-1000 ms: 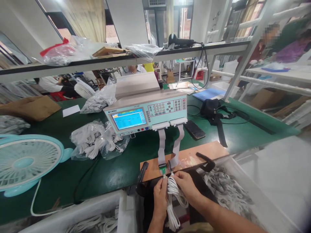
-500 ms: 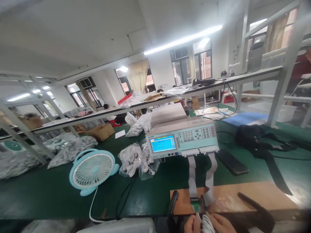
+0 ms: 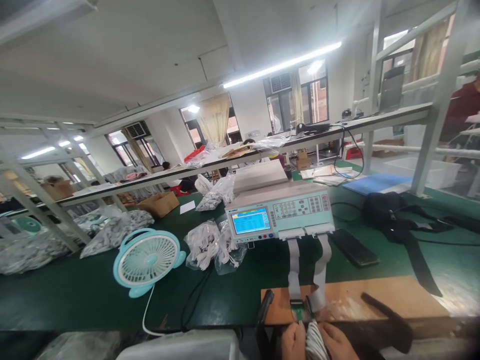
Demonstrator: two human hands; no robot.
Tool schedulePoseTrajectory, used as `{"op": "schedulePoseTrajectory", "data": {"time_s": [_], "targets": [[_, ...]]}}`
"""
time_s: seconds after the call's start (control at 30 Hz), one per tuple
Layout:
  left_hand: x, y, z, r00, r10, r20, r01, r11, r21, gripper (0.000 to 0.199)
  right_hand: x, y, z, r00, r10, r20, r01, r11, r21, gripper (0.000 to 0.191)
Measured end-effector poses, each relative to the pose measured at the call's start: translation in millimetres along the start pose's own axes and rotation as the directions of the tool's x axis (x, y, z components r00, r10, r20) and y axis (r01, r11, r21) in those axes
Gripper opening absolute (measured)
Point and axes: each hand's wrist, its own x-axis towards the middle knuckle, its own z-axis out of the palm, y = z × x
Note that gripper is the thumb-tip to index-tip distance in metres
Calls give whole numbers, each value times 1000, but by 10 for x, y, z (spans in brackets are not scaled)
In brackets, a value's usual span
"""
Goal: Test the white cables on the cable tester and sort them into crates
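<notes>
**A:** What are your hands doing down there?

**B:** I'm holding a white cable bundle [image 3: 314, 345] between them at the bottom edge of the view. My left hand [image 3: 293, 342] is closing round its left side, and my right hand [image 3: 339, 344] is closing round its right side. Only the tops of both are showing, so I can't tell how the fingers lower down are gripping.

**A:** Where is the thing you're working toward?

**B:** Straight ahead of my hands, just beyond the fingertips. A small green connector [image 3: 297, 313] is sitting at the end of a grey ribbon [image 3: 293, 270], and a second ribbon [image 3: 321, 272] is ending just to the right of it. Both are lying on a brown board [image 3: 375, 300].

**A:** Which hand is nearer?

**B:** The left one. The connector is sitting almost directly above it, while my right hand is lying under the second ribbon's end.

**A:** And how is the cable running?

**B:** Its long axis is pointing away from me, top end toward the connector, the rest dropping out of view. Whether the plug is touching the connector, I can't tell.

**A:** What lies farther on?

**B:** The ribbons are climbing to a tester [image 3: 279, 212] with a lit screen. A black clamp [image 3: 265, 309] is standing left of my left hand, a phone [image 3: 354, 247] is lying ahead to the right, and a fan [image 3: 147, 261] is standing well off to the left.
</notes>
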Motion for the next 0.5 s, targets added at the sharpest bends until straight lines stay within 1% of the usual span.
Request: {"op": "schedulePoseTrajectory", "data": {"time_s": [0.07,0.13,0.17,0.2,0.23,0.27,0.3,0.33,0.37,0.4,0.43,0.47,0.5], "targets": [[-128,114,5,999,7,43,-4,998,-68,55,-90,35,22,1000,-22,-13,22,1000,-8,44],[-309,261,3,995,-23,101,37,990,-136,51,-212,46,-42,1000,-28,-6,28,999,-20,43],[-398,339,-4,989,-66,132,86,984,-155,48,-267,36,-129,1000,-24,16,24,999,-33,42],[-475,411,-16,976,-140,167,167,973,-158,44,-309,14,-260,999,-17,42,19,998,-53,41],[-534,474,-31,959,-228,169,258,950,-178,42,-336,-22,-436,997,3,78,5,995,-102,39],[-576,522,-46,924,-328,195,365,907,-208,43,-352,-71,-649,995,38,97,-19,983,-182,37],[-602,554,-59,888,-400,225,450,856,-255,44,-362,-132,-884,992,69,101,-36,954,-298,36],[-617,570,-66,858,-452,243,511,801,-313,45,-370,-199,-1119,992,72,101,-20,897,-441,34],[-626,574,-64,839,-480,256,543,754,-370,44,-384,-267,-1330,999,12,53,21,806,-591,31],[-631,570,-50,836,-485,255,548,724,-420,43,-407,-331,-1492,997,-80,-19,44,716,-696,25],[-635,564,-24,844,-479,241,534,713,-454,41,-443,-383,-1587,987,-149,-51,58,642,-764,20],[-639,561,15,858,-463,222,510,721,-469,39,-491,-420,-1606,982,-181,-52,70,607,-792,17],[-643,566,65,877,-439,196,477,744,-468,37,-549,-440,-1547,987,-157,-17,85,620,-780,17]]}}
